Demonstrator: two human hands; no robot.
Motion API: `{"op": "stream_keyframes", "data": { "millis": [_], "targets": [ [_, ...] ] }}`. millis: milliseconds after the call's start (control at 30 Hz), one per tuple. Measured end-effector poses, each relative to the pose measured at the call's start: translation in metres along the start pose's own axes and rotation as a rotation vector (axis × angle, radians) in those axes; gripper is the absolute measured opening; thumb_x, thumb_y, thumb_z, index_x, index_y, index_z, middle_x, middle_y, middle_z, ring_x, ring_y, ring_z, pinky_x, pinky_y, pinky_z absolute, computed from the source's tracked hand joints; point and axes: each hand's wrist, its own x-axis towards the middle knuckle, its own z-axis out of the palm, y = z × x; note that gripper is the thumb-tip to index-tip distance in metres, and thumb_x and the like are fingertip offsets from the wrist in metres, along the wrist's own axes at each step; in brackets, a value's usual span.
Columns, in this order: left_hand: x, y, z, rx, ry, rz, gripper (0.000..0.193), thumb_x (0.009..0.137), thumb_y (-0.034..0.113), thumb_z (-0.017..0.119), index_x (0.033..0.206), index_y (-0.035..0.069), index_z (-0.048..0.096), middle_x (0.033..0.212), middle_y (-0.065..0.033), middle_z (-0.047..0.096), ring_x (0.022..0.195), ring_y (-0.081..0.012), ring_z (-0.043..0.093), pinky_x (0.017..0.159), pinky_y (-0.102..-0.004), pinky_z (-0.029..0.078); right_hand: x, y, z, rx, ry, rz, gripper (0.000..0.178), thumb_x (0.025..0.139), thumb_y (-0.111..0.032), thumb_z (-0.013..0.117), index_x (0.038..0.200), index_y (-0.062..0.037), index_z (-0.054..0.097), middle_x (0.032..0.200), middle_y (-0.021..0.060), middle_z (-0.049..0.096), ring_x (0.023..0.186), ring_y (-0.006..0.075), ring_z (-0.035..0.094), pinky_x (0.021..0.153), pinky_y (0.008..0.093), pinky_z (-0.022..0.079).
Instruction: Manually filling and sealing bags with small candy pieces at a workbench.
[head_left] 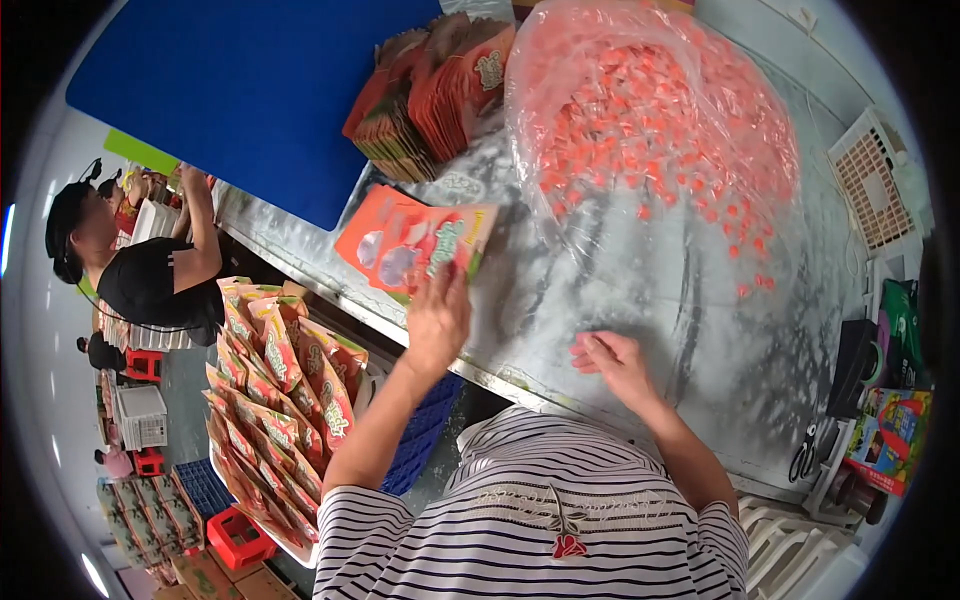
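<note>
My left hand (pixel 440 315) reaches over the near edge of a few flat orange-red printed pouches (pixel 415 240) that overlap on the table. Its fingers are stretched out, with the tips touching the top pouch; its thumb is mostly hidden. Above the bare tabletop to the right is my right hand (pixel 615 365), its fingers extended to the left and the thumb lying over them, and no object shows in it. Beyond both hands, a large clear plastic bag (pixel 650 110) spreads open with many small red-orange wrapped pieces, some spilling toward me.
Upright stacks of pouches (pixel 450 90) stand at the back, beside a blue board (pixel 230 90). A white crate of filled pouches (pixel 285 410) is below the table's left edge. Scissors (pixel 803 453) and a basket (pixel 873 185) are at the right. A co-worker (pixel 150 270) is at far left.
</note>
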Motion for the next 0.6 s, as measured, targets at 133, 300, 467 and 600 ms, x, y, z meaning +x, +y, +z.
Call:
{"op": "stream_keyframes", "data": {
  "millis": [133,300,467,600],
  "targets": [
    [-0.022,0.077,-0.002,-0.097,-0.073,0.271,0.049,0.071,0.006,0.063,0.116,-0.013,0.056,0.12,-0.0294,0.055,0.081,-0.0336,0.058,0.072,-0.0413,0.051,0.016,-0.008,0.028,0.213,0.074,-0.099,0.027,0.096,-0.023,0.057,0.097,0.0033,0.064,0.079,0.0088,0.065,0.069,0.0115,0.061,0.062,0.0268,0.051],
    [-0.038,0.129,0.012,-0.288,-0.175,0.314,0.054,0.073,0.009,0.063,0.121,-0.012,0.053,0.127,-0.0322,0.05,0.081,-0.0328,0.06,0.071,-0.0398,0.052,0.013,-0.004,0.004,-0.336,0.257,-0.288,0.024,0.093,-0.014,0.06,0.076,0.0034,0.059,0.06,0.0006,0.053,0.057,0.0051,0.042,0.049,0.0264,0.036],
    [0.001,0.121,-0.018,-0.426,-0.251,0.438,0.063,0.072,0.007,0.061,0.132,-0.007,0.047,0.141,-0.0213,0.042,0.088,-0.0292,0.059,0.073,-0.0367,0.053,-0.013,-0.01,-0.015,-0.301,0.126,-0.344,0.019,0.089,-0.012,0.061,0.078,0.003,0.056,0.059,0.0085,0.056,0.056,0.0066,0.048,0.05,0.0285,0.043],
    [0.012,0.108,-0.027,-0.312,-0.235,0.586,0.063,0.072,0.01,0.059,0.133,-0.005,0.048,0.142,-0.0204,0.041,0.085,-0.0265,0.056,0.073,-0.0344,0.053,-0.024,-0.024,0.003,-0.304,-0.016,-0.388,0.015,0.087,-0.013,0.064,0.086,0.0014,0.059,0.063,0.0092,0.06,0.056,0.0086,0.052,0.053,0.0287,0.046]
  ]
}}
